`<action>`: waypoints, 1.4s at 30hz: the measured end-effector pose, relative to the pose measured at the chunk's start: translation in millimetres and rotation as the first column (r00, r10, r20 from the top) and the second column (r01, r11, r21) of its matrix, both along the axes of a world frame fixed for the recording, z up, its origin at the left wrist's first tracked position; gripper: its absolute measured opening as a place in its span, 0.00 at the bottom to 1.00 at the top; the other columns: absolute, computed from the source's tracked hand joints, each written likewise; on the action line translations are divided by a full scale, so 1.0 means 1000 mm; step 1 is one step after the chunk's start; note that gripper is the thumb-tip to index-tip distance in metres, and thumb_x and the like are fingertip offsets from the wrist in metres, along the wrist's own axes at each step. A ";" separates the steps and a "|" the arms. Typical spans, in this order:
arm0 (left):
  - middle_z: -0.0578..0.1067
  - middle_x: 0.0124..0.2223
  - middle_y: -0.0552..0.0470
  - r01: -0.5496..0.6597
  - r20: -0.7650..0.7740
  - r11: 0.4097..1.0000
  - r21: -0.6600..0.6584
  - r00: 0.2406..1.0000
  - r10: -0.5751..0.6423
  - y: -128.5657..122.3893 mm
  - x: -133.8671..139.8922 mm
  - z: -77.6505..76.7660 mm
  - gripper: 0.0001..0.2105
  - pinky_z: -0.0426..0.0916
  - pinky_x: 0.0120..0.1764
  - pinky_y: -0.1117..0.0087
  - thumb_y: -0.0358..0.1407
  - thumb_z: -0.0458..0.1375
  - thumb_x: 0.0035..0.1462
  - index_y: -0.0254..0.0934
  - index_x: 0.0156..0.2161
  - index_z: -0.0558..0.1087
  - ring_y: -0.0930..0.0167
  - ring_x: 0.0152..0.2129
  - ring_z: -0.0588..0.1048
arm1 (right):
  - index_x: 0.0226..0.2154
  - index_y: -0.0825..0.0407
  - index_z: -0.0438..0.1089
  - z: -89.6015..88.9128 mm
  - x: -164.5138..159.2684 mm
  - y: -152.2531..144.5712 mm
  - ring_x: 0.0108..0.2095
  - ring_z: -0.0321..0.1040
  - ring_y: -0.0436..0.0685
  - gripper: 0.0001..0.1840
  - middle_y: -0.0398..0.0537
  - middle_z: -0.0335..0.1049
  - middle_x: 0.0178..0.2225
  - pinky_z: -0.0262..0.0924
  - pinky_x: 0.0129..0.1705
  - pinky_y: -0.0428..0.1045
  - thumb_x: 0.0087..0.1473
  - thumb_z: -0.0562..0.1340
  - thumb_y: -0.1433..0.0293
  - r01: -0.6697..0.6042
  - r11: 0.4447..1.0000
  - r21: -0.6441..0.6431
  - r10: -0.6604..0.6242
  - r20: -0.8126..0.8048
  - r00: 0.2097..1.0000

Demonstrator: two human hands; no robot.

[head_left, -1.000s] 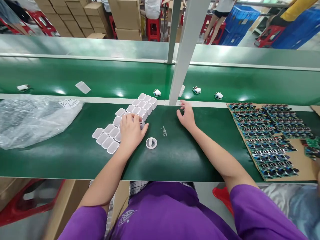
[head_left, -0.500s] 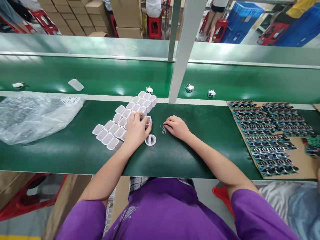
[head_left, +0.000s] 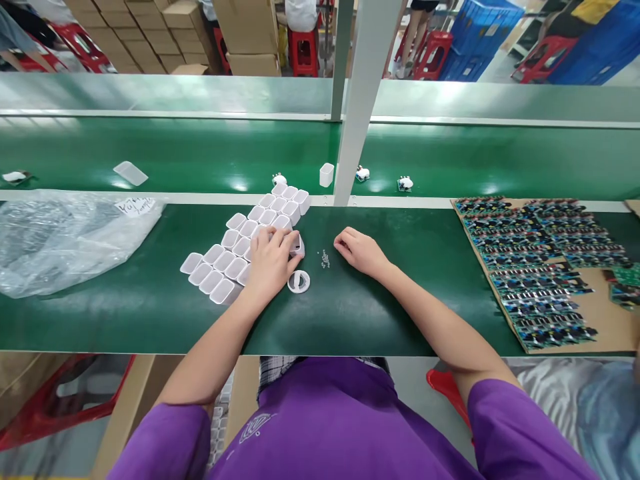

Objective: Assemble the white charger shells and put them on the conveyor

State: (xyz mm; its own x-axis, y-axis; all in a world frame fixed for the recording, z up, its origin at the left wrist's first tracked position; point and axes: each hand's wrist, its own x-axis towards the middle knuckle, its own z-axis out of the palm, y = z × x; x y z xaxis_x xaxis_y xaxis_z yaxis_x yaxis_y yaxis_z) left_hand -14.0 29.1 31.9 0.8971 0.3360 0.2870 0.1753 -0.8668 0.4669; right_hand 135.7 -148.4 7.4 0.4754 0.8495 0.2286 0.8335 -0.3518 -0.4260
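Observation:
My left hand [head_left: 269, 261] is curled over a small white plastic case [head_left: 297, 245] at the right side of a slanted block of white open cases [head_left: 214, 267], thumb and fingers gripping it. Just below that thumb lies a white ring [head_left: 299, 282] with a bar across it. My right hand [head_left: 361, 252] is closed, thumb and fingertips pressed together, just right of a scatter of tiny clear pieces [head_left: 325, 259] on the green table. Whatever its fingertips pinch is too small to make out.
A clear plastic bag [head_left: 75, 240] covers the left of the table. At the right, rows of circuit boards [head_left: 535, 253] lie on cardboard. Behind runs a green belt [head_left: 210, 150] carrying a white case [head_left: 327, 175] and small boards. A metal post [head_left: 357, 100] stands beyond my hands.
My right hand has drawn slightly right, off the tiny pieces. My left hand stays on its case. Things on the belt have shifted left, and a white case now shows beside the post.

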 end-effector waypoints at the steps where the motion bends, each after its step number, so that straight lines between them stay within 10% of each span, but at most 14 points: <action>1: 0.74 0.51 0.41 0.014 0.034 0.998 -0.058 0.999 -0.012 0.000 0.000 0.003 0.16 0.62 0.53 0.48 0.35 0.60 0.54 0.38 0.48 0.73 0.52 0.52 0.66 | 0.32 0.53 0.68 0.005 -0.002 -0.002 0.31 0.67 0.53 0.07 0.49 0.70 0.33 0.65 0.32 0.48 0.62 0.57 0.72 0.007 0.998 0.061 -0.002 -0.087 0.996; 4: 0.73 0.46 0.44 0.139 0.111 0.896 -0.422 0.989 -0.102 -0.004 -0.002 0.009 0.20 0.70 0.44 0.58 0.38 0.62 0.47 0.37 0.47 0.71 0.60 0.43 0.72 | 0.33 0.51 0.67 0.020 -0.014 -0.010 0.28 0.66 0.50 0.08 0.44 0.68 0.32 0.66 0.28 0.46 0.62 0.59 0.65 0.099 0.944 0.314 0.062 -0.465 0.883; 8: 0.73 0.38 0.50 0.188 0.064 0.402 -0.896 0.952 -0.301 -0.021 -0.007 0.006 0.22 0.71 0.29 0.69 0.36 0.58 0.42 0.40 0.46 0.73 0.69 0.29 0.71 | 0.33 0.50 0.67 0.031 -0.037 -0.019 0.26 0.65 0.49 0.15 0.42 0.67 0.30 0.66 0.27 0.45 0.59 0.62 0.55 0.214 0.865 0.454 0.167 -0.662 0.731; 10: 0.73 0.37 0.50 0.112 0.038 0.195 -0.974 0.937 -0.347 -0.033 -0.009 0.002 0.24 0.72 0.27 0.69 0.35 0.57 0.40 0.40 0.48 0.75 0.70 0.28 0.70 | 0.32 0.50 0.68 0.030 -0.044 -0.022 0.28 0.66 0.49 0.15 0.43 0.68 0.31 0.66 0.28 0.46 0.60 0.61 0.55 0.205 0.856 0.474 0.167 -0.629 0.759; 13: 0.73 0.38 0.49 0.051 0.032 0.047 -0.998 0.943 -0.330 -0.046 -0.009 0.000 0.26 0.73 0.25 0.70 0.35 0.58 0.39 0.41 0.48 0.77 0.69 0.28 0.71 | 0.32 0.50 0.69 0.026 -0.047 -0.024 0.31 0.68 0.50 0.12 0.45 0.71 0.32 0.67 0.31 0.47 0.62 0.59 0.60 0.126 0.860 0.495 0.138 -0.463 0.876; 28: 0.75 0.44 0.48 0.112 0.021 0.244 -0.963 0.938 -0.346 -0.036 -0.008 -0.007 0.24 0.68 0.34 0.67 0.36 0.59 0.43 0.44 0.49 0.79 0.65 0.37 0.72 | 0.35 0.48 0.75 0.017 -0.040 -0.030 0.34 0.72 0.52 0.10 0.47 0.75 0.37 0.72 0.32 0.47 0.64 0.58 0.65 0.037 0.899 0.437 0.089 -0.264 0.960; 42: 0.76 0.46 0.49 0.078 -0.009 0.211 -0.974 0.923 -0.386 -0.032 -0.007 -0.002 0.25 0.68 0.38 0.68 0.39 0.64 0.46 0.42 0.53 0.76 0.66 0.38 0.73 | 0.36 0.52 0.74 0.017 -0.036 -0.030 0.33 0.74 0.49 0.06 0.47 0.77 0.35 0.71 0.35 0.42 0.63 0.60 0.73 -0.072 0.878 0.473 0.057 0.047 0.997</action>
